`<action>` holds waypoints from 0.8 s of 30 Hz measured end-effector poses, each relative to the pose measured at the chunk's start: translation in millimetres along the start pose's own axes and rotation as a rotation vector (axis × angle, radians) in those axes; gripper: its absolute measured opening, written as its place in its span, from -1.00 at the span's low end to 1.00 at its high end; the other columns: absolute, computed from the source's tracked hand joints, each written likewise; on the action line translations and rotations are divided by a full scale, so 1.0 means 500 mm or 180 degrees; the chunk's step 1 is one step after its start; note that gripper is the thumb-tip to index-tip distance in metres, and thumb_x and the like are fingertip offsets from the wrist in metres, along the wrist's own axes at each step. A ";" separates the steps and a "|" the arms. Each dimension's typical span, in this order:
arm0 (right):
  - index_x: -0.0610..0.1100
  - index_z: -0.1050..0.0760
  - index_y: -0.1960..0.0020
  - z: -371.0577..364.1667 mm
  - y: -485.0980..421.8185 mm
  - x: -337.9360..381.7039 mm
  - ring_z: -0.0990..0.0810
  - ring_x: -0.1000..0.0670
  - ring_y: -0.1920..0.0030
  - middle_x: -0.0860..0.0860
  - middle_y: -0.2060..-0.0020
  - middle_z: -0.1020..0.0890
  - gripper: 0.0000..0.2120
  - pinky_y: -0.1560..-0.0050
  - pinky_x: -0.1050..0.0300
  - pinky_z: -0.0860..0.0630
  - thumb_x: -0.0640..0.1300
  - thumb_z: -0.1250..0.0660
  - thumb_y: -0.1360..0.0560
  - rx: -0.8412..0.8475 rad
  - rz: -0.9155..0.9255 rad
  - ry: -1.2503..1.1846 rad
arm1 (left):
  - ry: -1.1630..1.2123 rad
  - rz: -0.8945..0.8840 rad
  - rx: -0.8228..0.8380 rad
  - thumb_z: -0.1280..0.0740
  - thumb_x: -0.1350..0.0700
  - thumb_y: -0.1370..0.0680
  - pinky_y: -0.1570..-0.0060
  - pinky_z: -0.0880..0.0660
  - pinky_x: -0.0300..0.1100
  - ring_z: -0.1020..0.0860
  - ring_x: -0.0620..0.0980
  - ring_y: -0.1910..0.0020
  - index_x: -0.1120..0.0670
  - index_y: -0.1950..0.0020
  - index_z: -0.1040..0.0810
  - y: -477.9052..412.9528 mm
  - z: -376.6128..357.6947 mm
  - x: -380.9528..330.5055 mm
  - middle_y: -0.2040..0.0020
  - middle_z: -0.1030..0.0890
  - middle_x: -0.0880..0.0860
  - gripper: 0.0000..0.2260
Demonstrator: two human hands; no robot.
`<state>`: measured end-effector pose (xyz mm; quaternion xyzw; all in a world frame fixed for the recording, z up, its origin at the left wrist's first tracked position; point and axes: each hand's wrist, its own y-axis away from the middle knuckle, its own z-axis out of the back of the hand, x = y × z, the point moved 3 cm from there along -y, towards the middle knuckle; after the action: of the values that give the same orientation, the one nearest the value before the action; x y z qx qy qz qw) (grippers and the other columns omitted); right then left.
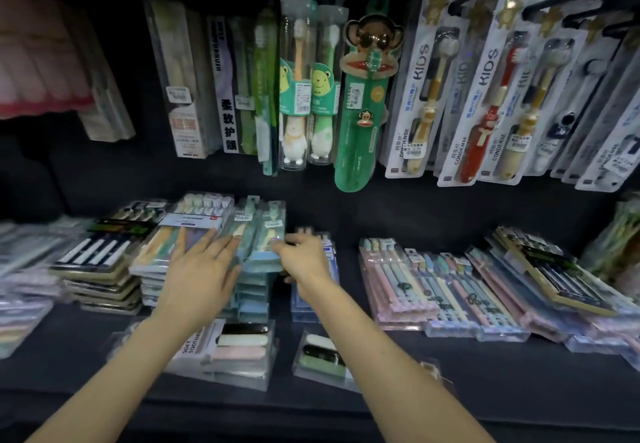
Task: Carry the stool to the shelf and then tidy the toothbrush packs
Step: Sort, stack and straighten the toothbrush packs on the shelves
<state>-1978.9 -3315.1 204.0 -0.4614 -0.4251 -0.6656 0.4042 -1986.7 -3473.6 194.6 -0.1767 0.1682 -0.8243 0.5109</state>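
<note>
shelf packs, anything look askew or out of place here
Yes. The pastel packs on the right are fanned out and slanted instead of stacked. Two loose packs lie alone in front of the stacks. The right hand grips the light-blue packs, which sit crooked.

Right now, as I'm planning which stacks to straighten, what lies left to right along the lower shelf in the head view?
Across the shelf: dark pack stack with white handles → left hand → light-blue pack → right hand → pink and blue packs → gold-edged dark pack.
</note>
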 end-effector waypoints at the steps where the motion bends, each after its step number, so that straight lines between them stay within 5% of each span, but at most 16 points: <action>1: -0.15 -0.54 -0.24 0.000 0.001 0.003 -0.57 -0.06 0.21 0.01 0.19 -0.61 -0.62 0.03 -0.04 -0.58 0.04 -0.34 -0.51 -0.0044 0.0137 0.0370 | 0.0037 -0.0008 -0.0033 -0.07 -0.04 -0.50 -0.27 -0.24 0.30 -0.60 0.20 -0.12 0.23 -0.14 -0.62 0.002 0.001 0.003 -0.06 -0.66 0.16 -0.52; 5: -0.25 -0.58 -0.15 0.002 0.006 0.009 -0.58 -0.16 -0.12 -0.15 -0.11 -0.63 -0.61 -0.15 -0.08 -0.53 0.05 -0.30 -0.53 -0.0094 0.0363 0.0749 | 0.0299 0.0069 -0.0109 -0.06 -0.04 -0.50 -0.29 -0.22 0.32 -0.59 0.17 -0.14 0.16 -0.16 -0.62 0.000 0.004 0.012 -0.09 -0.66 0.10 -0.54; 9: -0.09 -0.60 -0.14 0.053 0.017 -0.020 -0.59 0.01 -0.04 0.03 -0.07 -0.65 -0.68 -0.04 0.10 -0.51 0.09 -0.26 -0.55 -0.0142 0.0590 0.0866 | 0.0433 0.0060 -0.0296 -0.07 -0.05 -0.51 -0.31 -0.19 0.31 -0.58 0.20 -0.14 0.16 -0.15 -0.61 -0.003 0.021 -0.010 -0.10 -0.65 0.12 -0.54; 14: -0.08 -0.61 -0.13 0.234 0.054 -0.137 -0.57 -0.16 -0.01 -0.10 -0.02 -0.64 -0.55 -0.02 0.01 -0.47 0.19 -0.18 -0.47 -0.1719 0.1023 0.2548 | 0.0783 -0.0368 -0.0418 -0.09 -0.03 -0.52 -0.36 -0.20 0.14 -0.59 0.16 -0.11 0.15 -0.09 -0.63 -0.004 0.033 -0.120 -0.06 -0.64 0.12 -0.59; 17: -0.05 -0.51 -0.30 0.313 0.054 -0.198 -0.50 -0.22 -0.14 -0.16 -0.23 -0.52 -0.49 -0.10 -0.01 -0.42 0.20 -0.31 -0.45 -0.1461 0.0588 0.3202 | 0.0914 -0.0701 -0.0206 -0.10 -0.02 -0.51 -0.34 -0.32 0.10 -0.60 0.12 -0.09 0.12 -0.05 -0.66 0.000 0.015 -0.206 -0.04 -0.65 0.09 -0.61; 24: -0.06 -0.53 -0.27 0.361 0.055 -0.194 -0.58 -0.13 -0.03 -0.10 -0.09 -0.62 -0.39 -0.05 0.10 -0.46 0.20 -0.30 -0.30 -0.1286 0.0481 0.2319 | 0.1084 -0.0850 0.0377 -0.12 -0.09 -0.46 -0.13 -0.50 0.12 -0.65 0.07 0.06 0.08 -0.01 -0.67 -0.014 -0.029 -0.316 0.04 -0.66 0.07 -0.59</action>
<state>-1880.3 -3139.9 155.0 -0.2957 -0.0804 -0.8236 0.4772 -1933.3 -3326.6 166.3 -0.0254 0.1784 -0.9110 0.3709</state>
